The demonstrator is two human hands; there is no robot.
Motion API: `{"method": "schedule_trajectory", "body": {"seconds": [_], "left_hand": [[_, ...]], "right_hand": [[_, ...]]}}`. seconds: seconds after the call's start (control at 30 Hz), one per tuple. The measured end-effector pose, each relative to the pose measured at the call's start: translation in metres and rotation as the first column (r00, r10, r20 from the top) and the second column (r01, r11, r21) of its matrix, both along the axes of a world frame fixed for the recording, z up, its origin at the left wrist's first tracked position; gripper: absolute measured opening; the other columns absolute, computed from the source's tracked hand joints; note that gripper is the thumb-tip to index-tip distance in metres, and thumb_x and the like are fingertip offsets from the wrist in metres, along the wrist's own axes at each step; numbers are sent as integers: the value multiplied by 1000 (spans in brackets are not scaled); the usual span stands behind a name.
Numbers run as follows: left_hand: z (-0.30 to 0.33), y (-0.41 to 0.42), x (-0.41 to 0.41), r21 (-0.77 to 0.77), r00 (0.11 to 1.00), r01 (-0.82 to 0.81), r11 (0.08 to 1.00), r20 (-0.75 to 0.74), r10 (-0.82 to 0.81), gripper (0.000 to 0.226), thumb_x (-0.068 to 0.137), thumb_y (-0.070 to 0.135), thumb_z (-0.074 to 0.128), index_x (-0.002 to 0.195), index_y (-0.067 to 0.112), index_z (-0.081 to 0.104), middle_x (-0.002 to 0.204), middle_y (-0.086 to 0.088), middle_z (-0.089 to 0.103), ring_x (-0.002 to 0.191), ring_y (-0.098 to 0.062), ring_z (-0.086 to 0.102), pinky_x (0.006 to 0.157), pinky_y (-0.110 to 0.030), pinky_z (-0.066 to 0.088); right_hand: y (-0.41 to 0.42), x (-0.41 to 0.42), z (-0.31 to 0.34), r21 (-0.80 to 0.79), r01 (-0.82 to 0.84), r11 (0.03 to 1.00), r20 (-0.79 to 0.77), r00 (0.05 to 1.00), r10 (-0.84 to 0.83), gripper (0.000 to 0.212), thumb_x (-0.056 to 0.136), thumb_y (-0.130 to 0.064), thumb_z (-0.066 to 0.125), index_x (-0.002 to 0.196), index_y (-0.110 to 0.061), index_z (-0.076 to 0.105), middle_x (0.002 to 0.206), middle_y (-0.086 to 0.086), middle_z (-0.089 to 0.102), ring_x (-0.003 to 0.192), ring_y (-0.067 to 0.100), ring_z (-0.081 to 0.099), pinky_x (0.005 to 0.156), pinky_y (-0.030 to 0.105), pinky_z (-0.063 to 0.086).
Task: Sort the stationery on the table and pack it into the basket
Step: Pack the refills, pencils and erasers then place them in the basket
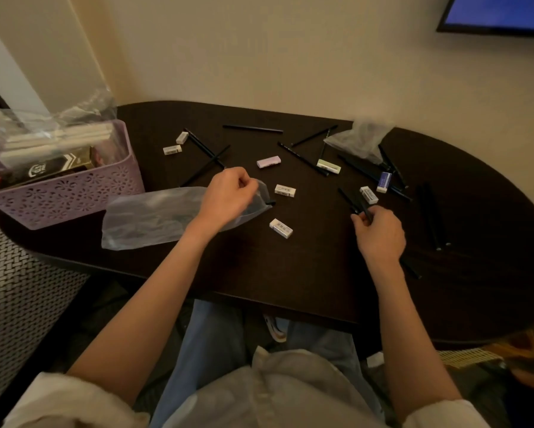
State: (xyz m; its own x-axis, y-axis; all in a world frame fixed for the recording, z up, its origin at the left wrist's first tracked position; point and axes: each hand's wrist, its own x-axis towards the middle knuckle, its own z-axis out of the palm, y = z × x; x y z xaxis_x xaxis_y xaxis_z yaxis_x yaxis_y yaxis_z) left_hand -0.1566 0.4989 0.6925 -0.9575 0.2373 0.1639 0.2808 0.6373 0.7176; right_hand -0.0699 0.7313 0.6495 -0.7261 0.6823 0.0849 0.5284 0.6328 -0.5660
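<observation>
**What the view is keeping back**

The left hand (228, 196) is covering the mouth of the clear bag (154, 219), and the bag's dark contents are showing only as a blur. The right hand (380, 233) is hiding the middle of the black pencils (356, 205) it is gripping. The basket (65, 186) is running off the left edge. Eraser (285, 190) print is reading too small.

Both bare forearms reach up over the table from rolled pale sleeves, the left slanting toward one o'clock, the right rising toward eleven o'clock. The left hand (228, 196) is knuckles-up, fingers curled in and pinched on the mouth of a clear plastic bag (154, 217). The right hand (380, 233) is closed around a few black pencils (356, 203) that point out toward eleven o'clock.
</observation>
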Motion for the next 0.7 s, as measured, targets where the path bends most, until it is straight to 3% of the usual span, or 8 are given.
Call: {"method": "schedule_trajectory", "body": {"seconds": [0.17, 0.7], "left_hand": [[4, -1, 0, 64, 1000, -8, 998, 27, 6, 19, 96, 18, 54, 78, 21, 57, 69, 3, 62, 63, -7, 61, 63, -24, 50], [8, 2, 0, 114, 998, 5, 994, 55, -11, 17, 96, 19, 54, 80, 20, 59, 73, 0, 64, 67, -9, 62, 67, -28, 54]], "right_hand": [[4, 8, -5, 27, 61, 998, 55, 997, -62, 22, 89, -23, 66, 109, -16, 62, 104, 5, 63, 95, 21, 62, 71, 33, 47], [12, 6, -3, 76, 70, 995, 106, 991, -78, 20, 90, -21, 64, 107, -10, 60, 102, 8, 60, 85, 19, 58, 66, 32, 45]]}}
